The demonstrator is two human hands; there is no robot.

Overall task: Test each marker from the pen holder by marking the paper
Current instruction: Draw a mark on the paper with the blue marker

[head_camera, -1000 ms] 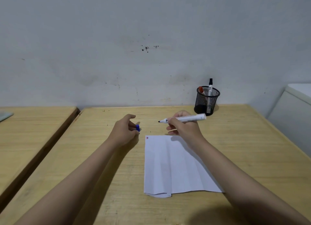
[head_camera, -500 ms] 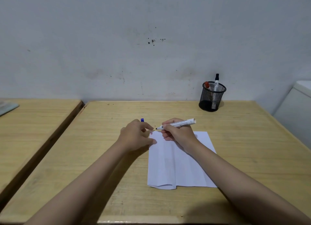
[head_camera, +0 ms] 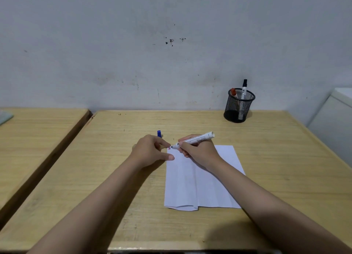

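Note:
A creased white paper [head_camera: 200, 183] lies on the wooden desk [head_camera: 276, 168]. My right hand [head_camera: 198, 151] grips an uncapped white marker [head_camera: 198, 139], its dark tip touching the paper's top left corner beside a small red mark [head_camera: 169, 148]. My left hand [head_camera: 152, 151] rests at the paper's left edge, thumb and forefinger on it, with the blue cap [head_camera: 159, 133] sticking up behind the fingers. A black mesh pen holder [head_camera: 239, 106] stands at the back right with a red-capped marker [head_camera: 233, 93] and a black-capped marker [head_camera: 243, 90] inside.
A second wooden desk [head_camera: 38, 135] sits to the left across a narrow gap. A white cabinet [head_camera: 331, 124] stands at the right edge. A stained grey wall rises right behind the desks.
My right hand lowered the marker from above the desk down to the paper's top left corner. My left hand moved right with the blue cap and settled on the paper's edge.

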